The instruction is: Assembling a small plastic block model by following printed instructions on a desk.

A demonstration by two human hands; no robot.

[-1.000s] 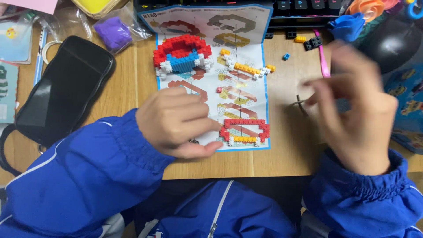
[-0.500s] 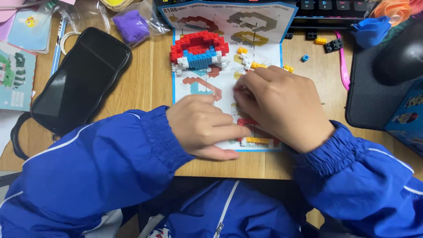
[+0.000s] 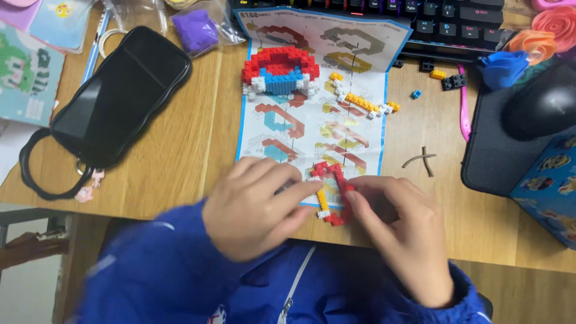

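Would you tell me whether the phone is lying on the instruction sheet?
No, the phone lies on the bare wooden desk, left of the instruction sheet.

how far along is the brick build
Done, it seems: a red, white and blue section and a yellow strip lie on the instruction sheet. In hand: left hand and right hand both grip a red and yellow piece. Left: joining the three sections and using the loose bricks by the keyboard.

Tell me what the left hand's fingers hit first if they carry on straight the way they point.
The left hand points right; its fingertips already touch the red and yellow brick piece, with the right hand just beyond.
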